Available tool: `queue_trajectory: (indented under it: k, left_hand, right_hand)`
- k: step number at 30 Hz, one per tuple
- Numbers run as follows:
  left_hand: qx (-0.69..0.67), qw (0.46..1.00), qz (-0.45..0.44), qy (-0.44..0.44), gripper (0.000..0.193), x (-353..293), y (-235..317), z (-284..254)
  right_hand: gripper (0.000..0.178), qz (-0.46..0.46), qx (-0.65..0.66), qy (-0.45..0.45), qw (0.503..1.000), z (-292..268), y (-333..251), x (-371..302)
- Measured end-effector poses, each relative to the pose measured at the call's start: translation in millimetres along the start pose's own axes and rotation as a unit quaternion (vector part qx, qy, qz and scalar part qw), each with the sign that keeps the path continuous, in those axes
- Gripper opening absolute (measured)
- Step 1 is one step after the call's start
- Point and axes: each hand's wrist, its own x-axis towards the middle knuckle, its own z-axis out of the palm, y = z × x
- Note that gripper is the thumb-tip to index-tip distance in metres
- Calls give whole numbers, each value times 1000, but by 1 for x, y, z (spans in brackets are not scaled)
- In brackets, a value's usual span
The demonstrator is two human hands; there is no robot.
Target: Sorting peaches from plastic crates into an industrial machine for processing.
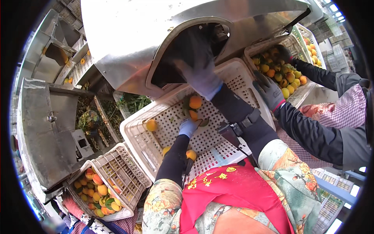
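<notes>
A large pale plastic crate [136, 134] with a perforated floor lies tilted in front of me, holding a few orange-yellow peaches and loose leaves. My left hand [188, 127], in a pale glove, reaches into it with its fingers closed beside a leaf [203, 122] and just below a peach [193, 114]. What the fingers hold is hidden. Another peach [195, 102] lies farther up, and one [151, 125] rests at the left side. My gloved right hand [202, 76], smeared by motion, is raised at the dark opening [165, 66] of a metal housing; its grip is unclear.
At right, a co-worker's gloved hands [269, 91] work at a crate [253, 52] of yellow-orange fruit. A crate [126, 171] of peaches stands at lower left, beside another person's gloved hand [73, 206]. Metal machinery [35, 121] stands left; the metal housing [128, 35] overhangs the far side.
</notes>
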Motion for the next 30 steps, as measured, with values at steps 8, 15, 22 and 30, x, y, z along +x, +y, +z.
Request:
queue_trajectory:
  k: [8, 15, 22, 30]
  left_hand:
    - [-407, 898, -126, 106, 72, -6, 2, -11]
    - [-847, 519, -117, -16, 74, -20, -54, -1]
    - [-919, 376, 80, -93, 84, -68, 1, -68]
    - [-861, 472, 187, -28, 77, -139, 41, -133]
  right_hand:
    - [42, 301, 38, -328, 895, -35, 23, -156]
    - [95, 390, -110, -542, 736, 20, 80, -220]
    - [102, 293, 146, -306, 894, -33, 3, -169]
    - [96, 189, 176, -245, 934, -94, -63, -69]
